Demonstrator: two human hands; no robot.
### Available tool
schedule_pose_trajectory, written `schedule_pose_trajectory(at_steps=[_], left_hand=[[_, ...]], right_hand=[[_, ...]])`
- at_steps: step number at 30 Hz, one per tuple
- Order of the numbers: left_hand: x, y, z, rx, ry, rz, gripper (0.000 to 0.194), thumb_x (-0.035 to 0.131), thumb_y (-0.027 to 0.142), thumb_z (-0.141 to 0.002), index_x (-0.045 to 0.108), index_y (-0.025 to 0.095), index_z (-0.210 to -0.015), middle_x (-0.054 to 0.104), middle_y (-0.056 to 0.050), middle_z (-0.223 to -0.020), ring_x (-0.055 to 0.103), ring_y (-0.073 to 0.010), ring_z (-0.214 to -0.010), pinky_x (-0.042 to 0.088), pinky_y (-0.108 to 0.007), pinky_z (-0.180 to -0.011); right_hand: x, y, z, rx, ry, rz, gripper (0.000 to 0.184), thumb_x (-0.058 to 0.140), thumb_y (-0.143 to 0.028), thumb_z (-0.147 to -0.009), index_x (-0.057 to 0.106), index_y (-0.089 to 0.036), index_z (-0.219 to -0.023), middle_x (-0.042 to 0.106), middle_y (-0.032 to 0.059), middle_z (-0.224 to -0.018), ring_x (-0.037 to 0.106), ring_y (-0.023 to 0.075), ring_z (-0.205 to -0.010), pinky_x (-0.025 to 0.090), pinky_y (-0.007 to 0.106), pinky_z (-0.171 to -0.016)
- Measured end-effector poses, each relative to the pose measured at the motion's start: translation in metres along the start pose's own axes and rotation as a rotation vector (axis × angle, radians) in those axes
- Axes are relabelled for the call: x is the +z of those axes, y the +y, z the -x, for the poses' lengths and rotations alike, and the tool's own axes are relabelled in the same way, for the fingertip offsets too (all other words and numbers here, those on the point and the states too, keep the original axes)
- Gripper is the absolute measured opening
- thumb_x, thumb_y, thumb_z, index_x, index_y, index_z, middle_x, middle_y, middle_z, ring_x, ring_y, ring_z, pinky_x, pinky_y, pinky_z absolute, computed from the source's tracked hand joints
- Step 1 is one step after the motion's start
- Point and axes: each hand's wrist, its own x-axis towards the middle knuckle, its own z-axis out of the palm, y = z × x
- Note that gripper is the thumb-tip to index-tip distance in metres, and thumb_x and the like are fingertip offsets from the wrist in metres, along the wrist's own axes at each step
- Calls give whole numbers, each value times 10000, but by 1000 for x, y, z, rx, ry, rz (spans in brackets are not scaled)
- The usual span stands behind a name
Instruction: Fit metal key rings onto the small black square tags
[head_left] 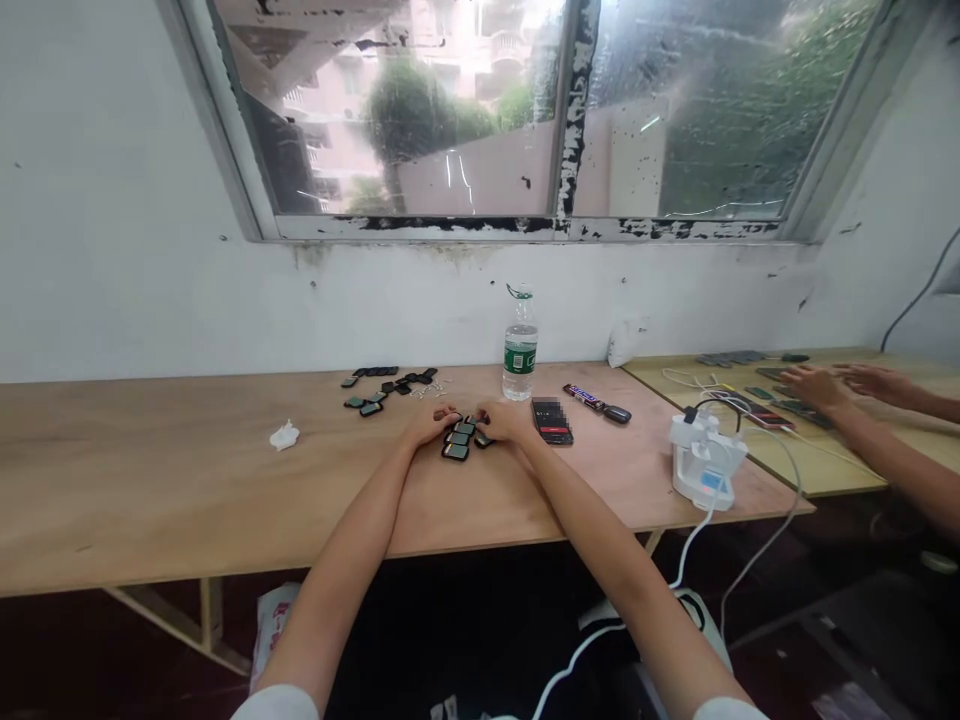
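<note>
Both hands, left [433, 423] and right [504, 420], curl around small dark screens [459, 440] on the bench [150, 480]. Their grip cannot be told; a water bottle [520, 350] stands just behind

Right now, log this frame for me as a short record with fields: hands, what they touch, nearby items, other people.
left hand: left hand rests on the wooden table, at a cluster of small dark rectangular screen modules
right hand: right hand touches the same cluster from the other side
grip: cannot tell
behind: more loose dark modules
nearby: clear plastic water bottle, black phone, crumpled white tissue, white charging stand
others: a co-worker's hands at the adjoining table
</note>
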Motion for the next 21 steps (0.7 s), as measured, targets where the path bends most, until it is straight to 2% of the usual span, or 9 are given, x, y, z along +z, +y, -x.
schedule_pose_trajectory(at_steps=[3,6,10,12,16,18,21], left_hand=[[3,1,2,-56,-38,60,462,681,612,-861,761,201,-1056,797,-91,-1072,737,-286,-1017,591,-431,-957],[4,8,3,-29,-46,51,465,765,559,-814,769,214,-1126,786,-98,-1191,724,-291,-1119,576,-425,-1024],[3,17,4,46,-110,15,343,792,474,-800,799,212,-1021,793,-93,-1188,711,-286,-1156,542,-425,-1090],[2,19,5,67,-161,20,300,792,444,-795,804,207,-978,805,-82,-1137,721,-274,-1111,556,-413,-1056],[2,20,9,43,-243,54,280,794,389,-787,816,214,-1004,816,-61,-1112,731,-261,-1054,578,-383,-981],[3,21,11,34,-253,57,306,786,397,-806,820,219,-1052,809,-64,-1138,731,-261,-1055,581,-374,-965],[7,27,13,109,-262,37,360,758,444,-866,820,232,-1149,774,-76,-1226,708,-266,-1141,547,-376,-1044]], right_hand=[[1,-3,4,-28,-7,-27,207,747,-216,-916,772,-178,-1118,799,91,-1134,712,210,-983,501,255,-825],[-1,2,8,-23,17,-74,229,763,-234,-917,780,-181,-1140,808,92,-1106,722,213,-961,520,268,-829],[-5,17,13,89,128,-124,346,765,-183,-895,755,-161,-1240,809,114,-1151,728,222,-980,535,287,-861],[-6,24,15,102,143,-132,314,745,-168,-892,776,-144,-1203,811,126,-1151,727,219,-953,532,278,-834],[-4,29,17,18,71,-128,199,703,-176,-891,844,-152,-1029,829,100,-968,691,197,-792,491,261,-707],[-2,28,17,-19,57,-157,219,707,-200,-897,855,-169,-1055,831,89,-948,681,194,-772,483,265,-695],[1,27,17,-46,68,-194,236,722,-206,-896,854,-187,-1091,833,85,-979,696,202,-815,494,268,-734]])
